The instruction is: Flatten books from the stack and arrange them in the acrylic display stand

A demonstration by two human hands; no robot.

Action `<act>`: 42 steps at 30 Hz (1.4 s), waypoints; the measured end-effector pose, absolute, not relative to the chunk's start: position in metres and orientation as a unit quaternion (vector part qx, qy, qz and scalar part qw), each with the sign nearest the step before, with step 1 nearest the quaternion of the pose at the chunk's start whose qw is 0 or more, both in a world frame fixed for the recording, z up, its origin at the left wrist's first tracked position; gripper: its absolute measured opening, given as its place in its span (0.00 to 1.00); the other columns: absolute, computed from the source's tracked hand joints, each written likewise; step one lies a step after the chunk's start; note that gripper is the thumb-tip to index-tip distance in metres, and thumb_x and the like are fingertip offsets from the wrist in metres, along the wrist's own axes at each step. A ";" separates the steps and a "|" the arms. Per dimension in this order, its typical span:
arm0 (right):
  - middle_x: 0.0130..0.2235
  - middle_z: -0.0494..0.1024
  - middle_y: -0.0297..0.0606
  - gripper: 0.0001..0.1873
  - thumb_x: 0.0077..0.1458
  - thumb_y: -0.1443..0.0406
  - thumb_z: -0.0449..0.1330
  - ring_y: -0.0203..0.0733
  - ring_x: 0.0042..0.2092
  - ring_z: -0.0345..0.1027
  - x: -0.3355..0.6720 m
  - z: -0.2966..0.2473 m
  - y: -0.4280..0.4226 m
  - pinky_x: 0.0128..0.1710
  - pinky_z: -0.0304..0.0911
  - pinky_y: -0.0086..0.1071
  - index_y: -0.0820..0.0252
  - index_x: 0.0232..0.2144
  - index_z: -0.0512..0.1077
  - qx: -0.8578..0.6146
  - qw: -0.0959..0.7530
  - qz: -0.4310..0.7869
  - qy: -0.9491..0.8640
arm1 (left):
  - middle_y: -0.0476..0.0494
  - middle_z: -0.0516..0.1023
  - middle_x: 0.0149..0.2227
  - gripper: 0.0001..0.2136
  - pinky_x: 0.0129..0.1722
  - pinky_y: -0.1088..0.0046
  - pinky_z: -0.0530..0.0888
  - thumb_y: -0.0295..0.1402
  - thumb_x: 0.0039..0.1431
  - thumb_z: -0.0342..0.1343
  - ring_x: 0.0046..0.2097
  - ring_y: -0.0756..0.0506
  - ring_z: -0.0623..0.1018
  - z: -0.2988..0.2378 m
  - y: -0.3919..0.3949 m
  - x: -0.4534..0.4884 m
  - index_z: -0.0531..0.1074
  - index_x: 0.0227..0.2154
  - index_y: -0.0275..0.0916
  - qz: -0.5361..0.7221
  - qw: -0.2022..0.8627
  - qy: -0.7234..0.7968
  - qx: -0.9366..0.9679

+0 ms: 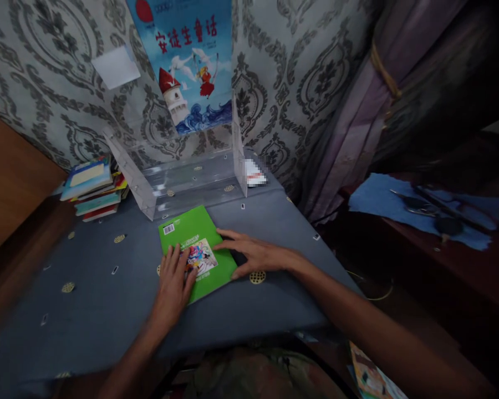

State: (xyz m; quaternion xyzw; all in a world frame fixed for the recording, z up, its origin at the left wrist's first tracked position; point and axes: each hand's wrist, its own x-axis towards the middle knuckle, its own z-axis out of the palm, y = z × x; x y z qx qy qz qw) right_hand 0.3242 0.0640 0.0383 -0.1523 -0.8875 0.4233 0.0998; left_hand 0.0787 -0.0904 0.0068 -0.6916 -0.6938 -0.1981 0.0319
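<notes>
A green book (190, 233) lies flat on the grey tablecloth (108, 299), its back cover with a barcode facing up. My left hand (173, 282) rests flat on the book's near left part, fingers stretched out. My right hand (253, 256) lies at the book's right edge, fingers spread over the cover and thumb along the near corner. A clear acrylic book stand (183, 183) sits just behind the green book. In it stands a blue picture book (191, 61) showing a lighthouse and red characters, upright against the wall.
A stack of several books (93, 188) lies at the back left. A small white packet (254, 173) lies right of the stand. Purple curtain (357, 111) hangs at the right. A dark side table holds a blue cloth (419, 208). Patterned wallpaper covers the wall behind.
</notes>
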 end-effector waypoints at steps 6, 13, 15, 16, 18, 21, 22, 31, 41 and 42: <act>0.72 0.50 0.45 0.40 0.50 0.53 0.70 0.54 0.71 0.45 0.327 0.039 0.067 0.67 0.49 0.49 0.52 0.63 0.66 -0.161 0.094 0.411 -0.893 | 0.32 0.61 0.68 0.22 0.65 0.44 0.61 0.35 0.71 0.43 0.70 0.35 0.57 0.007 -0.103 0.101 0.61 0.64 0.39 -0.156 0.090 -0.666 -0.724; 0.72 0.49 0.45 0.39 0.51 0.54 0.70 0.53 0.71 0.45 0.328 0.040 0.066 0.67 0.48 0.50 0.52 0.63 0.65 -0.158 0.090 0.421 -0.889 | 0.37 0.57 0.70 0.25 0.67 0.49 0.57 0.38 0.71 0.43 0.71 0.40 0.55 0.028 -0.094 0.091 0.53 0.68 0.44 -0.076 0.049 -0.587 -0.805; 0.72 0.49 0.46 0.39 0.50 0.55 0.70 0.53 0.71 0.44 0.329 0.039 0.067 0.67 0.48 0.49 0.53 0.63 0.65 -0.156 0.094 0.423 -0.887 | 0.40 0.57 0.70 0.25 0.68 0.49 0.55 0.39 0.71 0.43 0.71 0.41 0.56 0.029 -0.092 0.090 0.51 0.69 0.47 -0.057 0.055 -0.552 -0.830; 0.72 0.49 0.46 0.40 0.50 0.55 0.71 0.53 0.72 0.43 0.329 0.039 0.067 0.68 0.47 0.49 0.53 0.63 0.65 -0.155 0.097 0.425 -0.887 | 0.40 0.58 0.70 0.26 0.69 0.49 0.54 0.39 0.71 0.43 0.71 0.41 0.56 0.029 -0.092 0.090 0.51 0.69 0.47 -0.052 0.061 -0.541 -0.837; 0.72 0.49 0.47 0.41 0.50 0.54 0.71 0.53 0.72 0.43 0.329 0.038 0.067 0.68 0.47 0.49 0.54 0.64 0.64 -0.155 0.098 0.426 -0.886 | 0.40 0.58 0.70 0.26 0.69 0.48 0.54 0.40 0.71 0.44 0.70 0.40 0.58 0.028 -0.091 0.091 0.50 0.69 0.46 -0.048 0.078 -0.531 -0.842; 0.72 0.48 0.49 0.44 0.50 0.52 0.70 0.53 0.72 0.42 0.329 0.039 0.067 0.68 0.46 0.48 0.55 0.66 0.61 -0.160 0.089 0.427 -0.885 | 0.40 0.58 0.70 0.27 0.68 0.45 0.54 0.41 0.70 0.46 0.70 0.40 0.59 0.025 -0.090 0.096 0.50 0.69 0.49 -0.040 0.095 -0.513 -0.852; 0.72 0.48 0.49 0.46 0.50 0.50 0.69 0.53 0.72 0.42 0.329 0.039 0.067 0.68 0.46 0.48 0.56 0.66 0.60 -0.161 0.087 0.428 -0.885 | 0.41 0.58 0.70 0.27 0.68 0.45 0.54 0.41 0.70 0.46 0.70 0.40 0.59 0.025 -0.090 0.099 0.50 0.69 0.51 -0.034 0.098 -0.502 -0.858; 0.72 0.46 0.50 0.47 0.51 0.44 0.66 0.53 0.72 0.41 0.329 0.043 0.067 0.69 0.44 0.48 0.58 0.66 0.60 -0.162 0.072 0.424 -0.888 | 0.41 0.57 0.70 0.30 0.69 0.48 0.54 0.42 0.71 0.44 0.70 0.42 0.59 0.021 -0.093 0.116 0.41 0.71 0.45 -0.029 0.104 -0.474 -0.874; 0.73 0.46 0.47 0.45 0.50 0.46 0.68 0.53 0.72 0.43 0.329 0.044 0.070 0.68 0.47 0.47 0.55 0.65 0.62 -0.168 0.064 0.414 -0.892 | 0.44 0.55 0.70 0.31 0.69 0.52 0.56 0.45 0.71 0.45 0.71 0.43 0.57 0.032 -0.083 0.080 0.40 0.71 0.51 -0.067 -0.029 -0.505 -0.860; 0.73 0.46 0.47 0.45 0.51 0.47 0.68 0.54 0.72 0.43 0.328 0.046 0.069 0.68 0.48 0.47 0.54 0.65 0.62 -0.174 0.064 0.409 -0.893 | 0.45 0.55 0.70 0.29 0.69 0.53 0.56 0.43 0.71 0.43 0.71 0.43 0.57 0.030 -0.077 0.073 0.41 0.71 0.52 -0.075 -0.033 -0.515 -0.853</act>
